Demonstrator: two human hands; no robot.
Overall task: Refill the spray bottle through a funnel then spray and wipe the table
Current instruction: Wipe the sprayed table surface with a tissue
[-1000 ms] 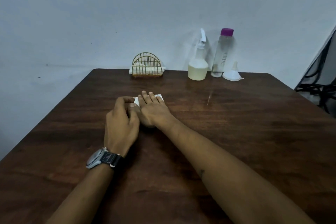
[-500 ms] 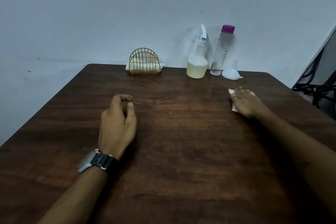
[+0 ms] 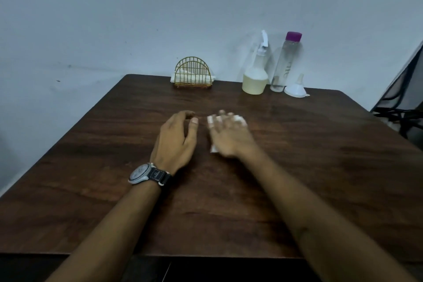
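My right hand [image 3: 229, 136] lies flat on a white tissue [image 3: 214, 148] in the middle of the dark wooden table [image 3: 320, 178], fingers spread and blurred with motion; most of the tissue is hidden under the palm. My left hand [image 3: 177, 139], with a watch on the wrist, rests on the table just to the left, fingers loosely curled, holding nothing. At the back stand the spray bottle [image 3: 255, 78] with pale liquid, a clear bottle [image 3: 285, 64] with a purple cap, and a white funnel [image 3: 296, 89] set mouth down.
A gold wire napkin holder [image 3: 192, 75] with tissues stands at the table's back edge against the wall. Dark cables and a chair frame [image 3: 402, 107] lie beyond the right edge. The near table edge runs across the bottom of the view.
My right hand slid the tissue from beside my left hand out to the right, then back to the middle. My left hand stayed in place.
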